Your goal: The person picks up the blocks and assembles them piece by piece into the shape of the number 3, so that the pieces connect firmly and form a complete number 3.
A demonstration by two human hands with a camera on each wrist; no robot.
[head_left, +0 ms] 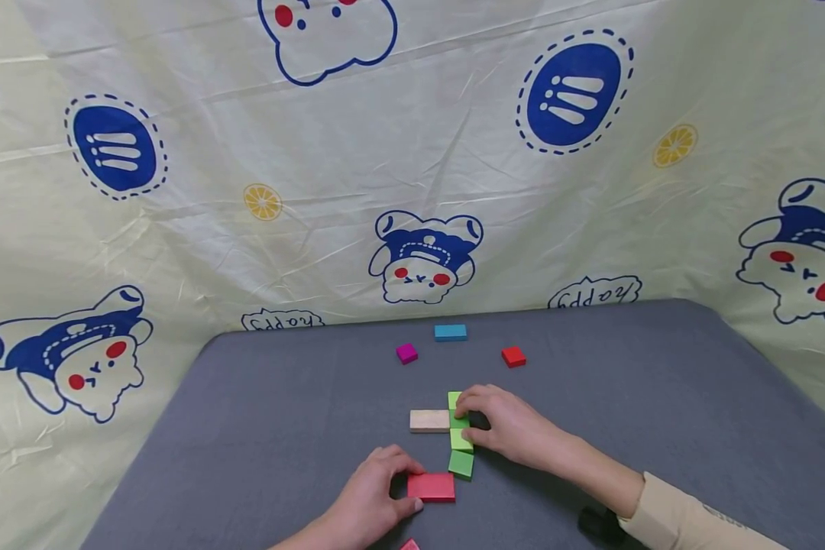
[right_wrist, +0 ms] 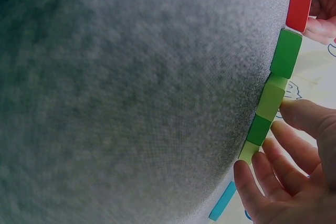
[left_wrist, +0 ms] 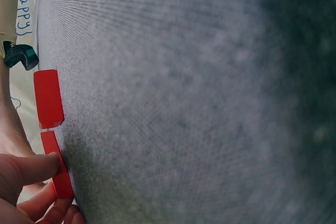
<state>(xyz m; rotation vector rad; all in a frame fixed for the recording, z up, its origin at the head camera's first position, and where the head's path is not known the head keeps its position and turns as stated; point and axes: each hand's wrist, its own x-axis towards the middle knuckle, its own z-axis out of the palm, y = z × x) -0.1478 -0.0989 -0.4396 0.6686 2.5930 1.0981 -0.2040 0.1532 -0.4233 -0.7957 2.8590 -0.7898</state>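
My left hand [head_left: 366, 496] pinches a flat red rectangular block [head_left: 435, 487] between thumb and fingers, low over the table. My right hand [head_left: 516, 428] touches a row of green blocks from the right side, its thumb at the nearer light green block [head_left: 461, 440]. Its fingertips lie by the dark green block [head_left: 457, 419] and the far light green block [head_left: 454, 399]. Closest to the red block is a second dark green block [head_left: 461, 464], slightly turned out of line. A pale wooden block [head_left: 429, 421] adjoins the row's left side.
Toward the back of the grey table [head_left: 282, 405] lie a blue block [head_left: 450, 332], a magenta block [head_left: 407, 353] and a small red block [head_left: 513, 357]. Another red block [left_wrist: 48, 98] lies nearer me, cut off by the head view's bottom edge. A printed cloth [head_left: 357, 145] hangs behind.
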